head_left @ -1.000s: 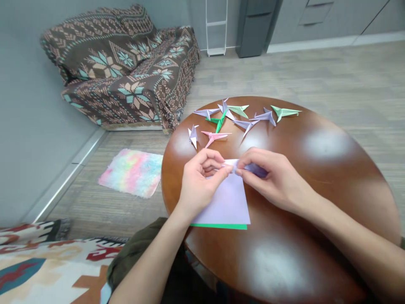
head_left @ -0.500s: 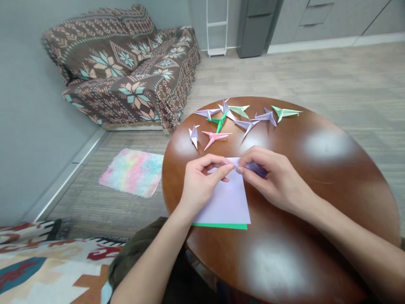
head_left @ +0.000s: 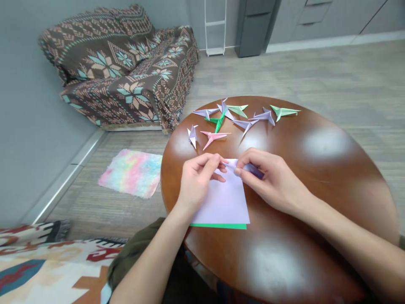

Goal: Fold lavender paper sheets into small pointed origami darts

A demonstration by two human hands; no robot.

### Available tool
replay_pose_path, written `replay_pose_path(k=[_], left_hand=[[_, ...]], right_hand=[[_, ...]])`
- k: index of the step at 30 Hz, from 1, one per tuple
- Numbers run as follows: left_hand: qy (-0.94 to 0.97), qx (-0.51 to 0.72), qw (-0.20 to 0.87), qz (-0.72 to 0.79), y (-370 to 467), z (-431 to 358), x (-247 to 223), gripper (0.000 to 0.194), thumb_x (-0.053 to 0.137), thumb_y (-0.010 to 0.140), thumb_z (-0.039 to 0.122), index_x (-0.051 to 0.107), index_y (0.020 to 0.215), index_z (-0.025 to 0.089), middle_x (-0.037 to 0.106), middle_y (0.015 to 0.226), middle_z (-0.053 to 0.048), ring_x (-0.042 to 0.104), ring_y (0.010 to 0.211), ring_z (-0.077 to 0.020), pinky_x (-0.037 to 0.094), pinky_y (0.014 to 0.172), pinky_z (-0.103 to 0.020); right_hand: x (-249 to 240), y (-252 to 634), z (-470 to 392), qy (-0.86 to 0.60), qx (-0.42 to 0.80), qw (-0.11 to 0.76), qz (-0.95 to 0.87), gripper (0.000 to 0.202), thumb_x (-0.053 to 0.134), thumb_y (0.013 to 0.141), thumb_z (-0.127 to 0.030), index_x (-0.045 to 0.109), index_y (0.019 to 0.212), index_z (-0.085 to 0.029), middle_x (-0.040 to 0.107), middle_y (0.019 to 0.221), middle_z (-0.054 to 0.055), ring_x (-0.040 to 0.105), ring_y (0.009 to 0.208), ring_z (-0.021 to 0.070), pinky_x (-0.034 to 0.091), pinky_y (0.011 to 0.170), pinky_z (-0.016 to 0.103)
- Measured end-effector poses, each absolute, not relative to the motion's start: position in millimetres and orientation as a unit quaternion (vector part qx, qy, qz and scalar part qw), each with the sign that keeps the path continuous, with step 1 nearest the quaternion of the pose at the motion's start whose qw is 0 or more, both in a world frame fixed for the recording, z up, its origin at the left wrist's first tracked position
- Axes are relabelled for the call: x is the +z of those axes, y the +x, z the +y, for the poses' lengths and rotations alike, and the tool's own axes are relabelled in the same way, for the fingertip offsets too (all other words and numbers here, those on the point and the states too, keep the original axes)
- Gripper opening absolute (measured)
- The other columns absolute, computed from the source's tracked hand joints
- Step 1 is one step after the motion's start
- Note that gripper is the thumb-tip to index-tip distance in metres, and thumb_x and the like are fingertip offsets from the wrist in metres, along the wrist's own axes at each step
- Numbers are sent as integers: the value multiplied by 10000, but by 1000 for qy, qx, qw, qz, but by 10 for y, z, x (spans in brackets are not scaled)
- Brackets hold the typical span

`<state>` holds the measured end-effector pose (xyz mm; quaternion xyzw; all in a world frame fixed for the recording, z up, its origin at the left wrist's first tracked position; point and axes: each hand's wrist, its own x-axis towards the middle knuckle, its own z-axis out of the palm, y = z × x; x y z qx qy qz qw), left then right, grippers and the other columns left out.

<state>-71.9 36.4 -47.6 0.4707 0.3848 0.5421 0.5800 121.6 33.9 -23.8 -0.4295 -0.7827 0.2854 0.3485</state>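
Table point(head_left: 316, 177): round, glossy wood
Right hand point(head_left: 274, 179): pinching folded purple paper point(head_left: 254, 170)
Left hand point(head_left: 196, 180): curled by its thin tip, pinch unclear

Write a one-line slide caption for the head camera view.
Two bare hands work a small piece of purple paper above flat sheets, near folded paper figures.

This looks like a home living area. Seen from the round wooden counter point(head_left: 316, 169), a sofa under a patterned throw point(head_left: 126, 76) stands beyond its left edge, a fluffy pastel rug point(head_left: 131, 173) lies left of it, and drawer-fronted cabinets point(head_left: 332, 21) line the far side.
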Motion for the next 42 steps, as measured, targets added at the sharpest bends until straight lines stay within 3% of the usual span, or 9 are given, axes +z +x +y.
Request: replay_pose_path(k=[5, 10, 16, 24, 42], left_hand=[[498, 532, 570, 379, -702, 335, -425, 177, 764, 877, 335, 771, 909, 160, 727, 840, -38, 693, 783, -147, 612, 646, -230], [512, 520, 554, 400, -679, 348, -407, 150, 813, 826, 291, 756, 867, 158, 752, 861, -31, 687, 762, -132, 586, 680, -218], [493, 526, 561, 408, -720, 372, -486, 146, 824, 822, 303, 785, 873, 172, 774, 846, -28, 676, 746, -111, 537, 741, -211], [471, 489, 605, 416, -683, 345, -454, 272, 925, 672, 331, 753, 777, 148, 723, 707, -12, 623, 622, -106, 476, 625, -216], [480, 455, 624, 416, -682, 343, -451, 299, 912, 689, 368, 726, 754, 143, 669, 623, 6, 566, 564, -94, 449, 596, -220]], right_hand=[[-231, 1206, 347, -459, 281, 364, -760, 103, 630, 925, -151, 667, 829, -164, 642, 791, 17, 536, 675, 140, 375, 622, 280], [-229, 1187, 322, -452, 298, 380, -750, 167, 617, 978, -226, 693, 843, -166, 654, 801, 30, 541, 671, 144, 391, 608, 289], [-228, 1183, 315, -372, 330, 390, -775, 136, 610, 988, -187, 710, 896, -176, 685, 967, 69, 658, 913, 186, 497, 823, 311], [-195, 1188, 317, -430, 384, 415, -704, 90, 667, 932, -181, 718, 861, -199, 622, 781, 7, 573, 711, 149, 435, 634, 286], [-180, 1157, 303, -443, 440, 405, -668, 71, 683, 853, -142, 702, 797, -181, 602, 703, -6, 535, 636, 129, 421, 566, 249]])
